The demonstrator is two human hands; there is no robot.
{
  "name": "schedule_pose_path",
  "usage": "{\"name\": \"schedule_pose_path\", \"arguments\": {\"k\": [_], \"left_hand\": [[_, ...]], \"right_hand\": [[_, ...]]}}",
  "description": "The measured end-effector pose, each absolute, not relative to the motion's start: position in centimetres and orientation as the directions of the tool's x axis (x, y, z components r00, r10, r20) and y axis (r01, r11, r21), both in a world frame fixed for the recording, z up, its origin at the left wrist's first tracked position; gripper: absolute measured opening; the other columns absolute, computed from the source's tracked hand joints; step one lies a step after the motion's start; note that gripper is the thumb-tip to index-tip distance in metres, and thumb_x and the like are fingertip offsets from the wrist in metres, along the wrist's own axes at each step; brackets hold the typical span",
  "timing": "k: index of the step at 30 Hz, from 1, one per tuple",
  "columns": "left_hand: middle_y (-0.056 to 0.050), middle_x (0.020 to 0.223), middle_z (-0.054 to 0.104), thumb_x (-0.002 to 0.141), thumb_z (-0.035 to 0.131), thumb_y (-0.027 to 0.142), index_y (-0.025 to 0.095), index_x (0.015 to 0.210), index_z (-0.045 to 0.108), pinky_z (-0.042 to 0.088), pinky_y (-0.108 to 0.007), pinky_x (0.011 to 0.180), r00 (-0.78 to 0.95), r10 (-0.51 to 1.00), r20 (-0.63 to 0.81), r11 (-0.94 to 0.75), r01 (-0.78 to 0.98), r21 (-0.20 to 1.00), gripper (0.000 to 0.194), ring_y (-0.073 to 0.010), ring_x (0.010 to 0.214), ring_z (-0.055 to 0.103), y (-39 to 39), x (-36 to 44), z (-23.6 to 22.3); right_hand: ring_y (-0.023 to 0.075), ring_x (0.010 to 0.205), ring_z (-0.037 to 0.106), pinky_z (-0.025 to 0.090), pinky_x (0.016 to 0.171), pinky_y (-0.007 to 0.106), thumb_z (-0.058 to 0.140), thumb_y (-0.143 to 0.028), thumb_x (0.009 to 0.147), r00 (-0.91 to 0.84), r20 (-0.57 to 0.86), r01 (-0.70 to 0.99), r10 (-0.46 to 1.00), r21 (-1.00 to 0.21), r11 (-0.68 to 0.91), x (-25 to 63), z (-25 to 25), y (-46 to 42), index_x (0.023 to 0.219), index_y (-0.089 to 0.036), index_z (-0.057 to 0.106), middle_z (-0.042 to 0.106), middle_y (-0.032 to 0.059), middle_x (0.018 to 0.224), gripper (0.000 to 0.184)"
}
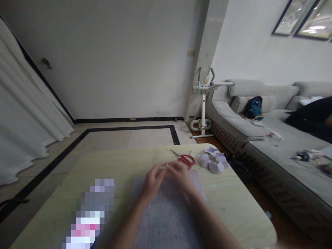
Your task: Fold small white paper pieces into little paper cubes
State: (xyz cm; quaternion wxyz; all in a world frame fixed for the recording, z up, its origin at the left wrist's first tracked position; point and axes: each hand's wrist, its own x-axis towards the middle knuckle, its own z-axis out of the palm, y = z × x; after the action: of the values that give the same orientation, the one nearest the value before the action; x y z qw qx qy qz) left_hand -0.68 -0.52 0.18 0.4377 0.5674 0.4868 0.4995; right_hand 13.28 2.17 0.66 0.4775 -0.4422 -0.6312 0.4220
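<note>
Left hand: the left hand (152, 179) is over the far part of the sheet, fingers curled inward and tips drawn together near the small pale piece.
Right hand: the right hand (180, 174) arches in from the other side, fingers bent down to meet the left ones; its grip looks closed about the same piece, but blur leaves the exact hold uncertain.
Small piece: the small pale piece (166, 165) sits between the two sets of fingertips, above the sheet's far edge; too small and blurred to tell which way it points or its long axis.
Sheet: the printed sheet (166, 214) lies flat on the desk (225, 200), under the hands and forearms, its far edge running roughly crosswise and its sides running toward the person. The near end is out of view, so its long axis cannot be told.
Scissors: the red-handled scissors (181, 158) lie just beyond the right hand, blades pointing away and to the left, handles toward the right.
Paper pieces: a loose cluster of pale folded paper pieces (217, 166) is right of the scissors, near the desk's far right corner.
Left side: a pixelated patch (90, 207) covers something on the desk, well apart from the sheet.
Beyond: a grey sofa (233, 124) stands at right, with a blue backpack (254, 109) on it.
</note>
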Motion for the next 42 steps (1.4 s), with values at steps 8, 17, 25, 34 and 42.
{"name": "schedule_pose_path", "arguments": {"k": [8, 17, 25, 34, 42], "left_hand": [[-0.008, 0.097, 0.070, 0.086, 0.049, 0.035, 0.017, 0.110, 0.055, 0.053, -0.027, 0.070, 0.028, 0.979, 0.202, -0.204, 0.188, 0.961, 0.031, -0.0189, 0.084, 0.067, -0.4, -0.9, -0.4], [-0.007, 0.091, 0.071, 0.089, 0.040, 0.028, 0.020, 0.113, 0.057, 0.052, -0.025, 0.067, -0.021, 0.952, 0.305, -0.265, 0.442, 0.857, 0.031, -0.0174, 0.077, 0.068, -0.4, -1.2, -0.9], [-0.007, 0.088, 0.072, 0.084, 0.049, 0.030, 0.020, 0.109, 0.059, 0.053, -0.026, 0.067, -0.055, 0.967, 0.248, -0.216, 0.336, 0.917, 0.029, -0.0212, 0.083, 0.068, -0.7, -1.0, -0.5], [-0.005, 0.087, 0.070, 0.081, 0.051, 0.028, 0.018, 0.091, 0.064, 0.051, -0.026, 0.071, -0.127, 0.965, 0.228, -0.196, 0.224, 0.955, 0.019, -0.0189, 0.081, 0.065, -0.5, -0.7, -0.2], [-0.006, 0.086, 0.068, 0.080, 0.055, 0.037, 0.015, 0.089, 0.061, 0.051, -0.027, 0.071, -0.084, 0.983, 0.164, -0.157, 0.082, 0.984, 0.025, -0.0195, 0.082, 0.065, -0.5, -0.8, 0.1]], "right_hand": [[0.0161, 0.071, 0.058, 0.042, 0.063, 0.024, 0.057, -0.023, 0.080, -0.166, 0.234, 0.188, 0.958, -0.946, 0.264, 13.2, 1.5, 1.7, 0.086, -0.016, 0.071, 0.068, 0.0054, 0.078, 0.017], [0.0133, 0.064, 0.054, 0.040, 0.058, 0.023, 0.053, -0.027, 0.084, -0.118, 0.341, 0.380, 0.933, -0.852, 0.360, 12.4, 0.4, 1.2, 0.094, -0.018, 0.069, 0.064, 0.0043, 0.076, 0.021], [0.0129, 0.061, 0.053, 0.040, 0.058, 0.024, 0.052, -0.022, 0.082, -0.155, 0.387, 0.450, 0.909, -0.791, 0.413, 12.2, -0.4, 1.2, 0.098, -0.019, 0.066, 0.063, 0.0038, 0.076, 0.021], [0.0116, 0.058, 0.049, 0.037, 0.054, 0.022, 0.056, -0.020, 0.077, -0.111, 0.366, 0.351, 0.924, -0.855, 0.381, 12.1, -0.1, 1.1, 0.079, -0.018, 0.058, 0.057, -0.0002, 0.069, 0.004], [0.0138, 0.066, 0.053, 0.042, 0.060, 0.024, 0.048, -0.010, 0.072, -0.107, 0.311, 0.257, 0.944, -0.909, 0.328, 12.5, 0.9, 1.1, 0.077, -0.019, 0.059, 0.059, 0.0012, 0.074, 0.016]]}}
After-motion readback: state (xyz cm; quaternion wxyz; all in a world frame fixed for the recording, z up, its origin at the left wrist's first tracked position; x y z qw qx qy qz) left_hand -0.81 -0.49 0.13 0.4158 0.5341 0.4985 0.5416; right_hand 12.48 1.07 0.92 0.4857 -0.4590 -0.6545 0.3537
